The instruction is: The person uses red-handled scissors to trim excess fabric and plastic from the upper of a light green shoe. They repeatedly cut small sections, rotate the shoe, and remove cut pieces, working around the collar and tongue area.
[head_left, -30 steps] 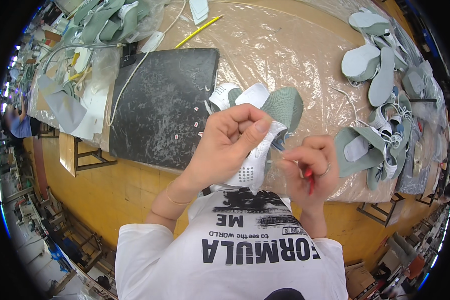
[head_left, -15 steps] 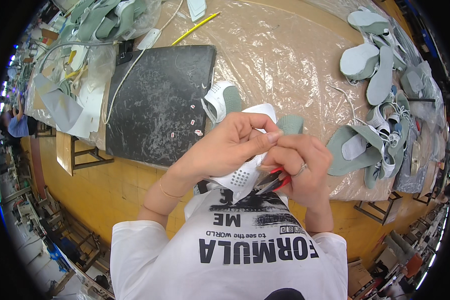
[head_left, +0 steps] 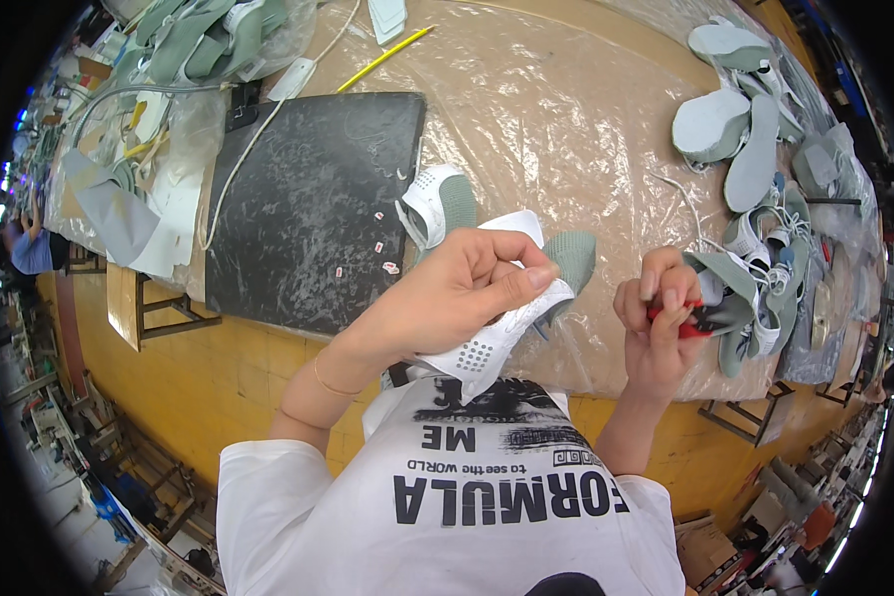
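Note:
My left hand [head_left: 467,283] is closed, thumb and forefinger pinched together, on a shoe upper [head_left: 477,356] of white perforated material and grey-green knit. The upper is held just in front of my shirt, above the table's near edge. Off to the right, my right hand [head_left: 656,323] is wrapped around red-handled snips [head_left: 697,332], whose dark, blurred end points right toward the green pieces. Another white and green shoe upper [head_left: 433,207] lies just beyond my left hand, against the mat's right edge. Whatever the left fingertips pinch is too small to make out.
A black mat [head_left: 308,199] with a few small labels [head_left: 390,268] and a white cord covers the left of the plastic-covered table [head_left: 546,109]. A yellow pencil [head_left: 385,59] lies behind it. Shoe uppers and insoles [head_left: 751,154] pile up at right, more green pieces [head_left: 204,40] at far left.
My right hand has moved away from the left hand to the right, carrying the snips. My left hand stays almost in place with the shoe upper.

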Available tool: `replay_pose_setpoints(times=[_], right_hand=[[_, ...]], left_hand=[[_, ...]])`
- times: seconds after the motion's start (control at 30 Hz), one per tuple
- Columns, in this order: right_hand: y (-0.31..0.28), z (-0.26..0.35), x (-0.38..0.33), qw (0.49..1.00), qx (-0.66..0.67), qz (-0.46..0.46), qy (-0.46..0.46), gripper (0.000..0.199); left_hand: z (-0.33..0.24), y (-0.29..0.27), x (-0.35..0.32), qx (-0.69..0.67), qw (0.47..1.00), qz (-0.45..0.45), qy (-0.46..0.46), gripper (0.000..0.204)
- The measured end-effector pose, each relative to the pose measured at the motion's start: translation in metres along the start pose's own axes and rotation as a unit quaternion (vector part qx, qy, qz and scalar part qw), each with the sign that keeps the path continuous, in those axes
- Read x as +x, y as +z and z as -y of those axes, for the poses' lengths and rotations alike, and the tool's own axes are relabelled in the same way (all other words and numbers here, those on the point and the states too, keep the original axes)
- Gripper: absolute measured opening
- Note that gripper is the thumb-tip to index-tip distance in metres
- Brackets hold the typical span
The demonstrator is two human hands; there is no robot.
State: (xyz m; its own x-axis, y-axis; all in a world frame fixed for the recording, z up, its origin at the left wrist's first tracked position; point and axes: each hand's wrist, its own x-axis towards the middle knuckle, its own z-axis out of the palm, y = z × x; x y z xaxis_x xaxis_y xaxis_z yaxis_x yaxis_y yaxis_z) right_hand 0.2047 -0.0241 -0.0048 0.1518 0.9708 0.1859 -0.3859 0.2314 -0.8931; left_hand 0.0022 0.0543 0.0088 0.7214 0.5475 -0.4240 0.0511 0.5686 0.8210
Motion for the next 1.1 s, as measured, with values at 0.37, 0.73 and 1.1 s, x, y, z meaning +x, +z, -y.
replay_pose_setpoints(times=[0.37, 0.73, 1.1], right_hand=[[0.019, -0.008, 0.003, 0.852, -0.444, 0.149, -0.234, 0.024], [0.025, -0.009, -0.021, 0.997, -0.011, 0.046, 0.064, 0.01], [-0.078, 0.004, 0.026, 0.639, -0.741, -0.201, 0.041, 0.012]], left_hand=[[0.001, 0.006, 0.003, -0.015, 0.997, 0.04, 0.064, 0.041], [0.006, 0.004, 0.005, 0.004, 0.997, 0.024, 0.076, 0.04], [-0.004, -0.016, -0.001, -0.11, 0.988, -0.016, 0.107, 0.036]])
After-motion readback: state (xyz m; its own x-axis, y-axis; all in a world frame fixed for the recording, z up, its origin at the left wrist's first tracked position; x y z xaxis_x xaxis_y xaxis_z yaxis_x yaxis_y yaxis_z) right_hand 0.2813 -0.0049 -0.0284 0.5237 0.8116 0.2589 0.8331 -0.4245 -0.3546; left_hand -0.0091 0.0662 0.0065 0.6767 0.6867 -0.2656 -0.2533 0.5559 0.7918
